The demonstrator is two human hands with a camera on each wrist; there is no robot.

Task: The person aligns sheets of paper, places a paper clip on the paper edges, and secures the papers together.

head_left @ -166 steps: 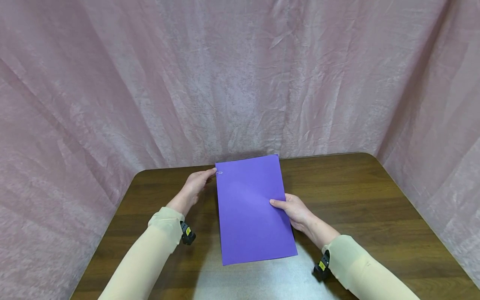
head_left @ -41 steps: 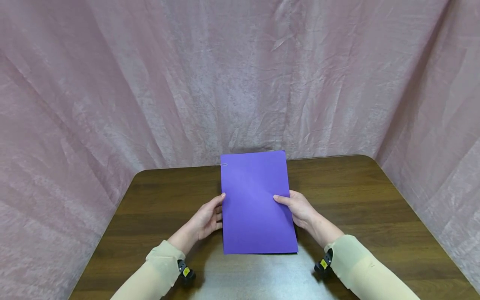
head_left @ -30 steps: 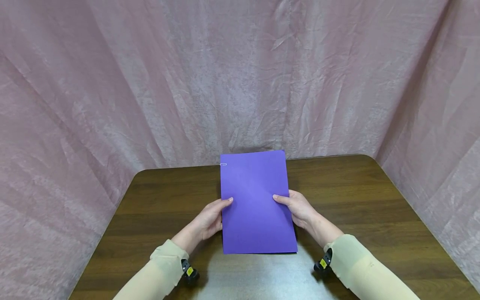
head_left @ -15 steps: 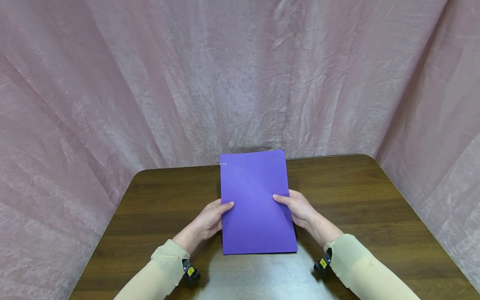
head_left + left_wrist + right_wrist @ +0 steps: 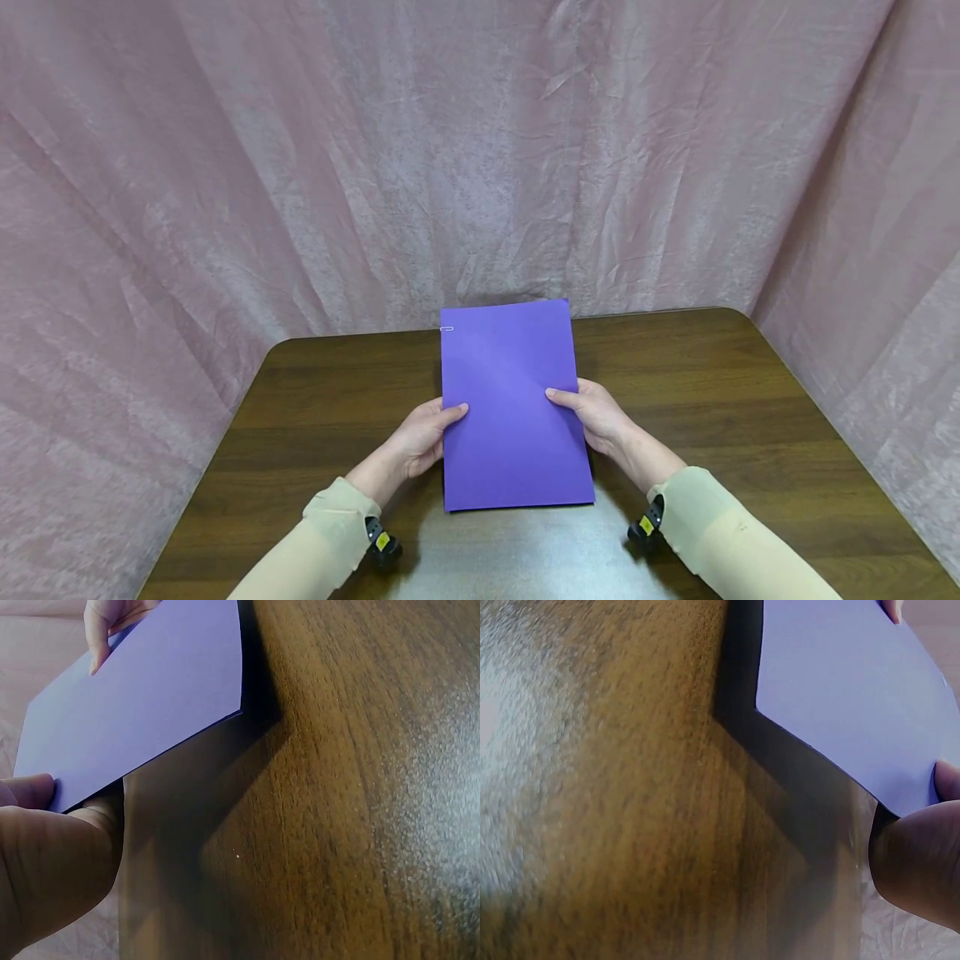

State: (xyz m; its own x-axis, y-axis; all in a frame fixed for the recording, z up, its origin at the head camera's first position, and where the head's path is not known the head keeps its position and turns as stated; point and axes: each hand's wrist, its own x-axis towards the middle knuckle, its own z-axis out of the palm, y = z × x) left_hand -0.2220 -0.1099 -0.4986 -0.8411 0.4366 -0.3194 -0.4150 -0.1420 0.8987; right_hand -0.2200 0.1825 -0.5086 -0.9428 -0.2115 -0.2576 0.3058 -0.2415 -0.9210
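Purple sheets of paper [image 5: 510, 450], seemingly a thin stack, are held just over the table in the head view. A small white paper clip [image 5: 447, 328] sits on their upper left edge. My left hand [image 5: 420, 437] grips the left edge, thumb on top and fingers underneath. On the right edge, my right hand [image 5: 600, 418] pinches the paper the same way, a little higher up. Both wrist views show the paper [image 5: 150, 697] raised off the wood, with a dark shadow below it. The fingers under the paper are mostly hidden.
A brown wooden table [image 5: 697, 392] with rounded far corners lies beneath, glossy with reflected light near its front. Pink curtains [image 5: 480, 167] hang close behind it and at both sides. A small black camera is strapped to each wrist.
Over several seconds my left hand has come down from the clipped corner to the middle of the left edge, and its thumb has moved onto the paper. Lately almost nothing moves.
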